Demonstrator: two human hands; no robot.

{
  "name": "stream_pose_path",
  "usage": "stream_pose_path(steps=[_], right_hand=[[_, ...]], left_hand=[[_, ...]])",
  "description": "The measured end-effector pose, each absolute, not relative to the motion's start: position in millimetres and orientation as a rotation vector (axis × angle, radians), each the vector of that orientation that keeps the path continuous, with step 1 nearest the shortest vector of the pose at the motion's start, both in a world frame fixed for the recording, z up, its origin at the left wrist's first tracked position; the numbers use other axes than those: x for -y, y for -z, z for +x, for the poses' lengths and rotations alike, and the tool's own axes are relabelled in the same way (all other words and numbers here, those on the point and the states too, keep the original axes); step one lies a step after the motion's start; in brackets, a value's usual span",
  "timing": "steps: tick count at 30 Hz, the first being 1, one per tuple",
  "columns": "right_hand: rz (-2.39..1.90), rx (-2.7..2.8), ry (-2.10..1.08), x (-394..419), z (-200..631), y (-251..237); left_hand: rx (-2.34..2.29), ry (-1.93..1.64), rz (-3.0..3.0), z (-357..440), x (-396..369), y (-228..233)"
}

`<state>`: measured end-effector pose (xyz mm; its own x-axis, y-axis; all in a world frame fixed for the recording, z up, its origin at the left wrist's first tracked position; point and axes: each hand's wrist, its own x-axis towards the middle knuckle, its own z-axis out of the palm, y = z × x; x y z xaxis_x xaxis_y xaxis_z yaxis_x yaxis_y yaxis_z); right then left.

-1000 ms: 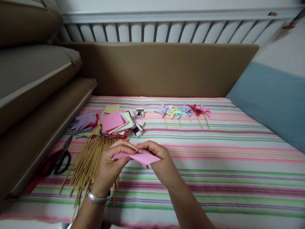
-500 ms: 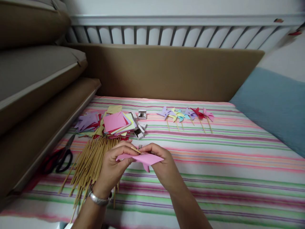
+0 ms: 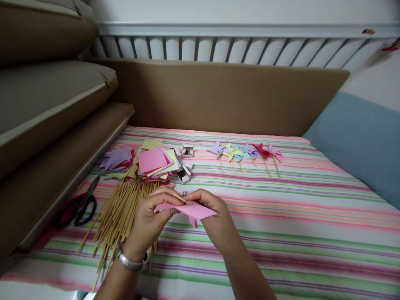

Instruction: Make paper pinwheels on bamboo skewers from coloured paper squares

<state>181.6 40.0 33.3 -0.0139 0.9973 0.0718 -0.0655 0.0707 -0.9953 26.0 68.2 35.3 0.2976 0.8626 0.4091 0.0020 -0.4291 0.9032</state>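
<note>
Between my two hands is a pink paper pinwheel (image 3: 200, 211), its folded blades spread toward me. My left hand (image 3: 158, 210) pinches its left side, along with a thin wooden stick (image 3: 179, 198) whose end shows above the paper. From the other side, my right hand (image 3: 211, 204) grips the pinwheel, fingertips meeting near the stick's end. Just beyond the fingers lie a few small metal pieces (image 3: 185, 193), too small to make out well. The pinwheel's centre is partly hidden by my fingers.
Left of my hands lie many wooden sticks (image 3: 117, 221) and black-handled scissors (image 3: 86, 204). Beyond them are stacked coloured paper squares (image 3: 153, 160), cut purple paper (image 3: 115, 159) and small white boxes (image 3: 188, 151). Several finished pinwheels (image 3: 250, 152) lie farther right. Brown cushions (image 3: 56, 96) rise at left.
Both hands keep hold of the pinwheel and stick, with only slight finger movement. The whole view has shifted a little.
</note>
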Motion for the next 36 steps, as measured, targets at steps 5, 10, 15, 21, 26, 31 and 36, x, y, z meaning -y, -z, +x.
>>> stream_pose_path(steps=[5, 10, 15, 21, 26, 31, 36], right_hand=[[-1.103, 1.218, -1.209, -38.8, 181.8, -35.5], [-1.099, 1.228, -1.201, -38.7, 182.2, -36.8], [-1.075, 1.226, -1.191, -39.9, 182.2, -34.7], [-1.067, 1.233, -1.18, -39.0, 181.5, -34.3], [-1.077, 1.226, -1.191, -39.7, 181.6, -35.7], [-1.051, 1.208, -1.213, -39.9, 182.0, -35.2], [-1.039, 1.218, -1.205, -40.3, 182.2, -33.9]], left_hand=[[-0.772, -1.255, 1.706, 25.4, -68.6, -34.0], [-0.777, -1.256, 1.702, 25.1, -68.5, -33.4], [-0.766, -1.254, 1.688, 25.0, -69.9, -32.0], [-0.778, -1.239, 1.67, 24.3, -69.6, -32.7], [-0.782, -1.235, 1.675, 24.3, -69.7, -35.1], [-0.776, -1.235, 1.68, 24.5, -70.0, -33.6], [-0.786, -1.225, 1.659, 25.6, -70.0, -33.8]])
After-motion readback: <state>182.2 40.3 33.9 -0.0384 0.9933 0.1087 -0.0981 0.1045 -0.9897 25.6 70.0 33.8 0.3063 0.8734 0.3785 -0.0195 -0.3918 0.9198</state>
